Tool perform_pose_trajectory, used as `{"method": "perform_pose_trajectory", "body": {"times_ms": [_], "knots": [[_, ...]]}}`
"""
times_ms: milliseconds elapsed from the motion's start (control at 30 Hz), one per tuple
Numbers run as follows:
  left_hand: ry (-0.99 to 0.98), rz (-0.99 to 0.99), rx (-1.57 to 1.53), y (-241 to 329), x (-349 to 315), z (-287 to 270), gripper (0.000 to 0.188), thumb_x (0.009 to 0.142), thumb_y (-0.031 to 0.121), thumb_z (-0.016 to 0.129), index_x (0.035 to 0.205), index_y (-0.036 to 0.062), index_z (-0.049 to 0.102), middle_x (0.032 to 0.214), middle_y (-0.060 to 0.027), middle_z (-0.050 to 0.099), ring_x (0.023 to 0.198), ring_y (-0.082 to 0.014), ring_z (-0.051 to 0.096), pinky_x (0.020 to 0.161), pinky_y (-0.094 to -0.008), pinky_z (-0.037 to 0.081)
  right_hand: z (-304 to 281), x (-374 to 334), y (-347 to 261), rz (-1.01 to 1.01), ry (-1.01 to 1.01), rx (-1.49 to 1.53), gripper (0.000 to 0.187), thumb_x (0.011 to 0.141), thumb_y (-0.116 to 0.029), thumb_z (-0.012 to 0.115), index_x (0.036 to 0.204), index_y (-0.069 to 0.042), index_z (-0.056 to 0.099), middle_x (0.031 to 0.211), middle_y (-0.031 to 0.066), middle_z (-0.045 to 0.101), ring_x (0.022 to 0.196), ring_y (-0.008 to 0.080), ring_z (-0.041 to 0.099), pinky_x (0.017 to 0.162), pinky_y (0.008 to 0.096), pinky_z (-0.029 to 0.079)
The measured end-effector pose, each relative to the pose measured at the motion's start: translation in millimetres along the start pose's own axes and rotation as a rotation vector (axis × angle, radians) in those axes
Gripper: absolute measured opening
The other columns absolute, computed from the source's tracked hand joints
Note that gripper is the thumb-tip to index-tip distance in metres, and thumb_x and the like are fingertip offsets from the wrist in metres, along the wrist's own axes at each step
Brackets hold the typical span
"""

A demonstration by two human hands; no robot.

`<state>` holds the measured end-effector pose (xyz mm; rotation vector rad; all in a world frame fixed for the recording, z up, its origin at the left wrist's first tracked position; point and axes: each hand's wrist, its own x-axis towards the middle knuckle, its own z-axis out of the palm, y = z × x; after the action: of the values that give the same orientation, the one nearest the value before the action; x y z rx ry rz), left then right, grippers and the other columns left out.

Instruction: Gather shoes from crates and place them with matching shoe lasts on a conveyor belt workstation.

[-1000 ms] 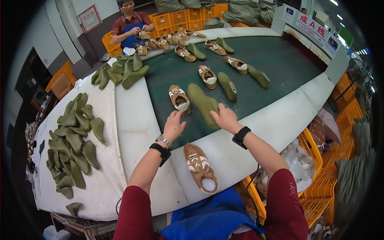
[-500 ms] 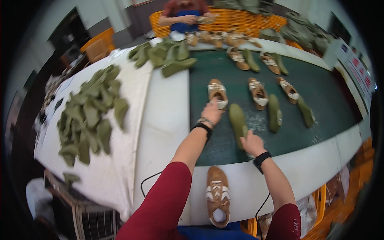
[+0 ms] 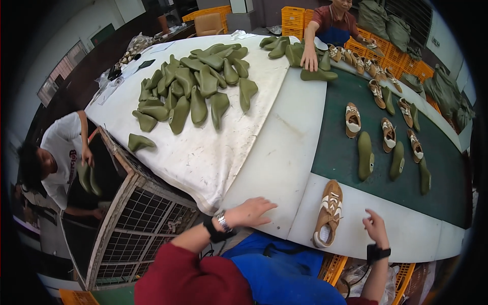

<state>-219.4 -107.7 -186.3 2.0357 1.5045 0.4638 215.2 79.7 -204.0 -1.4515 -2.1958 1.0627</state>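
My left hand is held over the near edge of the white table, fingers stretched out, open and holding nothing. Right of the near sneaker, my right hand hovers by the table edge, also open, thumb and fingers apart. Between them lies a brown-and-white sneaker, toe pointing away from me, touched by neither hand. Further off on the dark green mat lie a brown sneaker and a green shoe last just nearer to me, with more sneaker-and-last pairs to their right.
A large heap of green lasts covers the white cloth at left. Across the table a co-worker's hand touches a last. Another person at left holds lasts beside a metal mesh cart. Orange crates stand behind.
Both hands have come off the sneaker and the last on the mat and drawn back toward me. The view has swung left. The co-worker across has reached out to a last.
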Motion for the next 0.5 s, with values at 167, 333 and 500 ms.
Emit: {"method": "perform_pose_trajectory", "body": {"times_ms": [167,333,500], "knots": [[0.109,0.001,0.043,6,-51,46,0.049,0.079,0.018,0.065,0.121,0.0002,0.048,0.118,-0.0197,0.049,0.112,-0.0333,0.046,0.096,-0.0378,0.039,31,-99,40,0.246,0.222,-0.093,0.039,0.080,-0.010,0.060,0.118,-0.002,0.055,0.102,0.0192,0.059,0.091,0.0260,0.059,0.077,0.0350,0.048],[-0.001,0.049,-0.124,13,-23,38,0.048,0.079,0.017,0.064,0.121,0.0002,0.047,0.115,-0.0199,0.051,0.109,-0.0345,0.048,0.094,-0.0377,0.041,72,-117,67,0.083,0.562,-0.467,0.040,0.082,-0.012,0.059,0.120,-0.002,0.051,0.125,0.0225,0.045,0.116,0.0389,0.041,0.099,0.0454,0.032],[0.283,0.091,-0.061,-26,18,-3,0.061,0.075,0.017,0.067,0.128,0.0014,0.042,0.124,-0.0215,0.048,0.118,-0.0358,0.044,0.102,-0.0398,0.035,92,-98,61,0.130,0.741,-0.530,0.036,0.084,-0.012,0.057,0.118,-0.002,0.052,0.124,0.0222,0.046,0.116,0.0379,0.042,0.096,0.0450,0.034]]}}
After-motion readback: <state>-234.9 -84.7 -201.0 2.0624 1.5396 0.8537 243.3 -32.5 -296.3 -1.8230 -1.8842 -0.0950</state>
